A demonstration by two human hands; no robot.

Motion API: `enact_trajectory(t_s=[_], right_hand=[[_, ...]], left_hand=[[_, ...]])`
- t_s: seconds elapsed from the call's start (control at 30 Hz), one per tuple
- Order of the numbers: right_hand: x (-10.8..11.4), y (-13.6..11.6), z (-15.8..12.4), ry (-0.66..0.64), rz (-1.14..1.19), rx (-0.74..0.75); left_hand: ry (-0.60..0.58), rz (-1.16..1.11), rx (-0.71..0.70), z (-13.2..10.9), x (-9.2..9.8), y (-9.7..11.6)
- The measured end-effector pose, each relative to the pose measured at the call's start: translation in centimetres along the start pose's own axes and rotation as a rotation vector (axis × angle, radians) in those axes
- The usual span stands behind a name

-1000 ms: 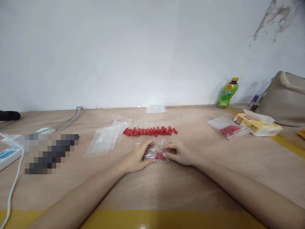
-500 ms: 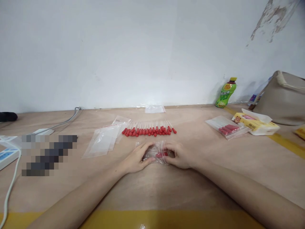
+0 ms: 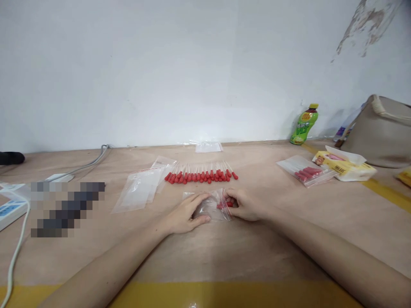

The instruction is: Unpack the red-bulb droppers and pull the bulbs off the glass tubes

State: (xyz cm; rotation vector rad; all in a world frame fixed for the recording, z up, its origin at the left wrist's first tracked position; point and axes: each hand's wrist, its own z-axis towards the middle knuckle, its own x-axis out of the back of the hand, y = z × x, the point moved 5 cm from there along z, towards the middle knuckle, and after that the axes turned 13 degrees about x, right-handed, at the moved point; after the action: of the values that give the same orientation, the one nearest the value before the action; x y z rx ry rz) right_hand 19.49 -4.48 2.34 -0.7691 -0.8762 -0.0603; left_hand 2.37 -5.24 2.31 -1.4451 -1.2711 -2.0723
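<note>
A clear zip bag [image 3: 208, 209] lies on the table between my two hands. My left hand [image 3: 184, 214] curves around its closed end, with thumb and fingers on the plastic. At the zip mouth, my right hand [image 3: 247, 205] has its fingers bent round red-headed sticks [image 3: 224, 205], whose red ends show through the plastic; its fingertips are partly hidden. Just beyond the hands, a row of loose red-headed sticks [image 3: 201, 176] lies with pale shafts pointing toward the wall.
Flat zip bags [image 3: 136, 190] overlap to the left of the row. To the right lie a filled zip bag [image 3: 305, 171], a yellow tissue pack [image 3: 346, 167], a green drink bottle [image 3: 304, 125] and a grey bag [image 3: 382, 132]. A white cable [image 3: 17, 248] and power strip [image 3: 13, 210] are at left.
The red heads in the bag have shifted right, toward its mouth and my right fingers. My right fingers have curled more, while my left hand has stayed almost still.
</note>
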Motion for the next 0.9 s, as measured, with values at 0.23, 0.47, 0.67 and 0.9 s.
enact_trajectory(t_s=[0.23, 0.47, 0.67, 0.9], right_hand=[[0.6, 2.6, -0.8, 0.067, 0.217, -0.091], [2.0, 2.8, -1.2, 0.028, 0.406, -0.246], [7.7, 3.7, -2.0, 0.329, 0.402, -0.337], [11.3, 3.4, 0.8, 0.809, -0.001, -0.146]], left_hand=[[-0.007, 0.012, 0.010, 0.0, 0.0, -0.1], [0.001, 0.055, 0.011, -0.2, 0.0, -0.1], [0.101, 0.291, 0.000, -0.7, 0.5, 0.3], [0.142, 0.267, -0.027, -0.6, 0.6, 0.5]])
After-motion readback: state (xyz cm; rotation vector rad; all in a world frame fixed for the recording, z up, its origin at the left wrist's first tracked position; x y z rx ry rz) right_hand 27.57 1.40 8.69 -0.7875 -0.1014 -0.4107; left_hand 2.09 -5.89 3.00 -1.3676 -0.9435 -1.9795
